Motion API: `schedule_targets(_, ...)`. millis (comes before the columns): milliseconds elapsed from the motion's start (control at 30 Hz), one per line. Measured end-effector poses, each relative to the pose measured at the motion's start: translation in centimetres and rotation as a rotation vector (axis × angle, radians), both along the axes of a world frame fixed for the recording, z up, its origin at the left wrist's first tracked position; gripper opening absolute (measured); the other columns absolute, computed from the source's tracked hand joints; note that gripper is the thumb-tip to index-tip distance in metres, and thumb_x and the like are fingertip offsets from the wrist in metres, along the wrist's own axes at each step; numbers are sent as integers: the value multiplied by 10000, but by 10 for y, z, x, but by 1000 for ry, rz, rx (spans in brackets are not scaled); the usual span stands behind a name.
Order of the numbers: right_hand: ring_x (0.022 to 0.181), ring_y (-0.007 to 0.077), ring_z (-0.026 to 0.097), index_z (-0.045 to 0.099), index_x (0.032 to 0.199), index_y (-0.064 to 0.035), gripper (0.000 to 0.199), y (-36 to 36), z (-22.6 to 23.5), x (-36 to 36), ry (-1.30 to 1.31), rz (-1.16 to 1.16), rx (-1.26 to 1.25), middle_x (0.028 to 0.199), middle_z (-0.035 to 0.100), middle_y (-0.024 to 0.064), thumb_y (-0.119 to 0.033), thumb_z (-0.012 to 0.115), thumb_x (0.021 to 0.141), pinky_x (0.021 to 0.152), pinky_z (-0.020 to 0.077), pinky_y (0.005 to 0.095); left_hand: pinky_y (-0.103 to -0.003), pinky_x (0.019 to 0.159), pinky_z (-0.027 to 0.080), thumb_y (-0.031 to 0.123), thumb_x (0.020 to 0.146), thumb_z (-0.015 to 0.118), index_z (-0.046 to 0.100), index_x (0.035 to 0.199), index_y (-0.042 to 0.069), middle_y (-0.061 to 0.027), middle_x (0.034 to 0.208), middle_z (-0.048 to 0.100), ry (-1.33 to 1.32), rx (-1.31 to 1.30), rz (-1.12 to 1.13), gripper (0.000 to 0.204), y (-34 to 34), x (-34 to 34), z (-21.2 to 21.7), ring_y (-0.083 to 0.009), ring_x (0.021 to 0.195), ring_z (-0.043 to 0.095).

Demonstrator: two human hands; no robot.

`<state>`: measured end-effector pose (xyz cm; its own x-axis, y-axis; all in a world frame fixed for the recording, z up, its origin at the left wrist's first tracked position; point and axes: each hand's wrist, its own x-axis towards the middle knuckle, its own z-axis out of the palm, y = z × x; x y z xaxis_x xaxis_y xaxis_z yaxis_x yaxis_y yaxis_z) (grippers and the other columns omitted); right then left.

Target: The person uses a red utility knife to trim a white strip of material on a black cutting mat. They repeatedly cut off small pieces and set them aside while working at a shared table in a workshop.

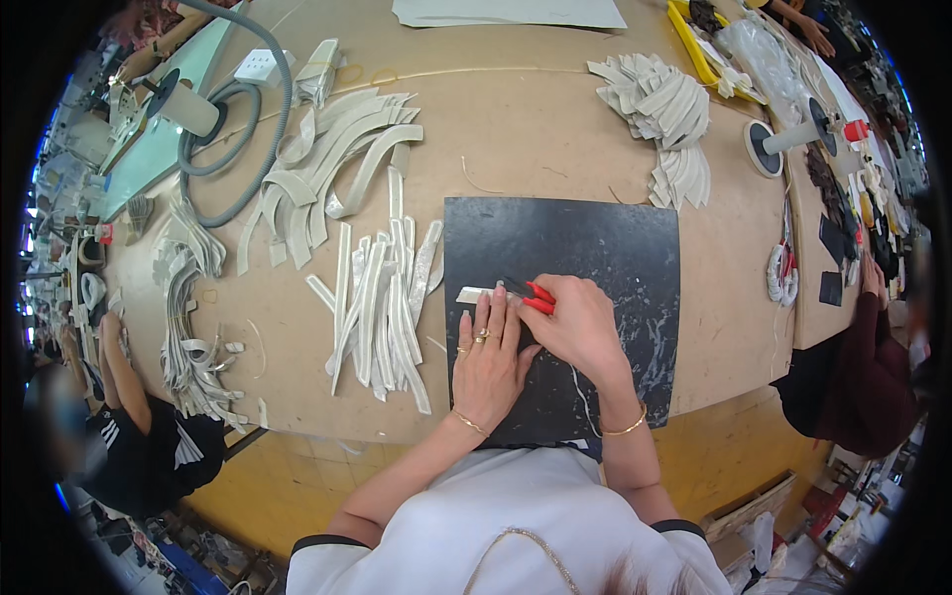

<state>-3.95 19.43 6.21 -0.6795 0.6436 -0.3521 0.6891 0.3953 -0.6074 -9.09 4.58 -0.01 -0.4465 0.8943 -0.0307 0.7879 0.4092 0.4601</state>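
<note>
My left hand (486, 377) lies flat with fingers stretched, pressing a short pale strip (473, 295) onto the black mat (565, 233). My right hand (583, 327) is closed around thread snips (539, 297) with red handles. Their dark tips reach the strip beside my left index finger; whether the blades are apart is too small to tell. A white thread (580, 389) trails over the mat below my right hand. Left of the mat lies a loose pile of narrow pale strips (382, 307).
Curved pale strips (362, 149) and a bundle (183, 317) lie left, near a grey hose (283, 119). A fanned stack (659, 104) sits back right. Further right are a spool (788, 137), red-handled scissors (782, 266) and a yellow tray (709, 55). Other people sit on both sides.
</note>
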Motion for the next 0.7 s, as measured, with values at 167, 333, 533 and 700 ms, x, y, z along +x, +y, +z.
schedule_targets(167, 666, 414, 600, 623, 739, -7, 328, 17, 3, 43, -77, -43, -53, 653, 596, 193, -312, 681, 843, 605, 468, 442, -538, 1169, 222, 312, 933, 618, 407, 1459, -11, -185, 1568, 325, 4, -12, 7, 652, 2, 0, 1, -350, 1463, 292)
schedule_targets(333, 560, 182, 363, 541, 684, 19, 365, 33, -3, 90, 41, -142, -136, 575, 388, 63, -223, 733, 880, 512, 321, 344, -554, 1163, 224, 342, 951, 593, 370, 1486, 6, -185, 1570, 319, -25, -21, 26, 671, 2, -1, 4, -355, 1462, 290)
schedule_targets(533, 522, 189, 282, 489, 661, 30, 416, 44, -14, 113, 51, -216, -189, 538, 339, 97, -218, 737, 885, 494, 298, 357, -562, 1171, 183, 413, 944, 587, 351, 1507, 34, -183, 1587, 286, -3, -61, 45, 718, 5, 5, 6, -365, 1469, 265)
schedule_targets(700, 577, 103, 250, 444, 640, -12, 429, 45, -17, 115, 38, -217, -180, 596, 265, -15, -192, 724, 910, 501, 245, 313, -587, 1160, 185, 484, 907, 614, 354, 1514, 60, -200, 1588, 267, 12, -107, 38, 785, 7, 6, 6, -395, 1471, 239)
